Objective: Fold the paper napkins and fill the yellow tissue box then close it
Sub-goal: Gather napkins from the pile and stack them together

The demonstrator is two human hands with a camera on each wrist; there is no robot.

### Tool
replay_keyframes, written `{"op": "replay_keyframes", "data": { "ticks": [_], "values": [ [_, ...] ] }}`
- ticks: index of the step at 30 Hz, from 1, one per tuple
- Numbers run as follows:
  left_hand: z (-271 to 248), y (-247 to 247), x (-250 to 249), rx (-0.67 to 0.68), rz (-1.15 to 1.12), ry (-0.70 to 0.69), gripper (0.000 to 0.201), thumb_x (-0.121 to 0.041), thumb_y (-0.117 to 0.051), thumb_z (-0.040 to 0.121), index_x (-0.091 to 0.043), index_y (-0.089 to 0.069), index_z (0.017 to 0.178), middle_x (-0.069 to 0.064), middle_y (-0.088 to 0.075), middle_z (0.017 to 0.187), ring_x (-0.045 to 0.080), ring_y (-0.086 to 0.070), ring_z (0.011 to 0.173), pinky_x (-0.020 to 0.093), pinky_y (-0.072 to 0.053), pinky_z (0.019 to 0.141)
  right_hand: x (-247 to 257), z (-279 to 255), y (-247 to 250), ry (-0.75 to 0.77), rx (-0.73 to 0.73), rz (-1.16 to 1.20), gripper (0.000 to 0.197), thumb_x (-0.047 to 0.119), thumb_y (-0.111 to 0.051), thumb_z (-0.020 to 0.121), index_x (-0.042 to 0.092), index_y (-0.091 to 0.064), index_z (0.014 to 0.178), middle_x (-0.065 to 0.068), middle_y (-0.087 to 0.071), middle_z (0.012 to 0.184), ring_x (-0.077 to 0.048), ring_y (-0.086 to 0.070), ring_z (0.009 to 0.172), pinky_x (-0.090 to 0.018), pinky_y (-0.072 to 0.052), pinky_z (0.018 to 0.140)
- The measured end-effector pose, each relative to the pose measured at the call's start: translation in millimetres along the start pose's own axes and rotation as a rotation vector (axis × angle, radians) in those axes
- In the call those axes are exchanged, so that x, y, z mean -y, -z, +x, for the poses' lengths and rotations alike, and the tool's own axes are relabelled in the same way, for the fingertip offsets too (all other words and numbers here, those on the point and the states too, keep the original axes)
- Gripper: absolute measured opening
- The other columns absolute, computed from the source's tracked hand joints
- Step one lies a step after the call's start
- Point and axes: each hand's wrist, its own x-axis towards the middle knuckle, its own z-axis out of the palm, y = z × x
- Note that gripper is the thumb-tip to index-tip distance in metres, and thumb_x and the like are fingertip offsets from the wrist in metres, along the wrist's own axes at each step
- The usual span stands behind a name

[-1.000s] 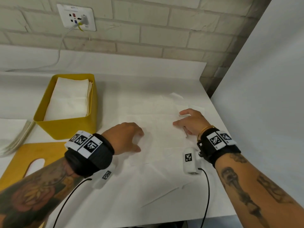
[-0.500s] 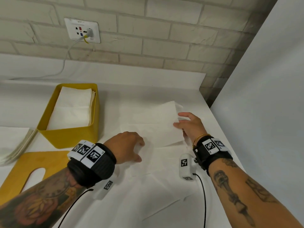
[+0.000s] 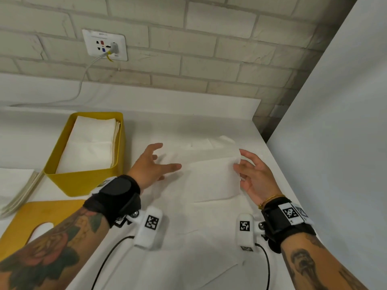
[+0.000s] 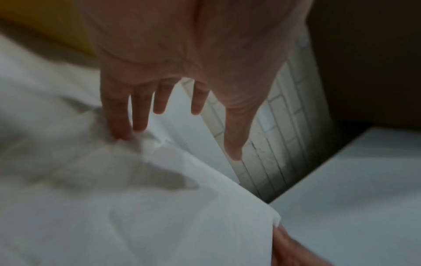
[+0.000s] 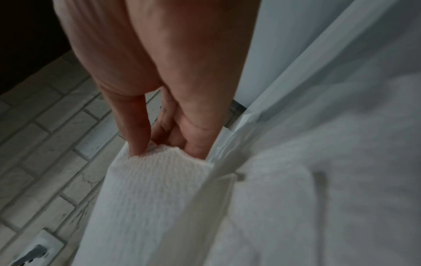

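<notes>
The yellow tissue box (image 3: 83,181) stands open at the left with folded white napkins (image 3: 92,143) stacked inside. A white napkin (image 3: 211,178) lies half folded on the table between my hands. My right hand (image 3: 238,162) pinches its right edge between thumb and finger; the right wrist view shows that pinch (image 5: 164,149) on the napkin (image 5: 154,189). My left hand (image 3: 165,158) is spread over the napkin's left side, holding nothing. In the left wrist view its outer fingertips (image 4: 123,133) touch the napkin (image 4: 182,216).
The yellow lid (image 3: 31,222) with its slot lies flat at the near left. A stack of unfolded napkins (image 3: 16,185) sits at the far left. A brick wall with a socket (image 3: 104,45) runs behind, and a white panel (image 3: 335,143) stands along the table's right edge.
My right hand has picked up the napkin's edge and carried it over into a fold. My left hand has uncurled, lifted and moved farther from me with fingers spread.
</notes>
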Motion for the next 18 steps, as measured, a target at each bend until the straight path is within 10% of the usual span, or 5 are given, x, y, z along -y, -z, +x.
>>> {"op": "replay_keyframes", "data": {
  "ticks": [7,13,18],
  "values": [
    [12.5,-0.6,-2.7,0.04,-0.269,-0.003,0.078,0.007,-0.082,0.075,-0.031,-0.054,0.138,0.01,-0.059,0.126,0.026,-0.066,0.109,0.031,-0.057,0.084,-1.2,-3.8,3.9,-0.004,-0.003,-0.036,0.058,-0.007,-0.064,0.091,0.03,-0.056,0.135,-0.01,-0.073,0.116,-0.024,-0.071,0.102,-0.041,-0.056,0.086],
    [3.0,2.4,-9.9,0.023,-0.117,-0.272,0.047,0.005,-0.083,0.075,-0.027,-0.073,0.108,-0.001,-0.075,0.109,0.007,-0.07,0.088,0.028,-0.053,0.095,9.4,-6.0,5.4,0.086,0.024,-0.23,0.053,-0.005,-0.073,0.084,0.03,-0.068,0.123,-0.009,-0.076,0.101,-0.03,-0.071,0.102,-0.041,-0.057,0.089],
    [-1.5,4.3,-18.5,-0.049,0.066,-0.414,0.033,-0.004,-0.086,0.076,-0.028,-0.074,0.097,-0.002,-0.077,0.087,0.02,-0.068,0.084,0.025,-0.055,0.086,25.1,-5.6,0.9,0.187,-0.014,-0.665,0.027,0.014,-0.083,0.081,0.034,-0.077,0.098,0.005,-0.073,0.107,-0.018,-0.065,0.105,-0.031,-0.053,0.094]
  ]
}}
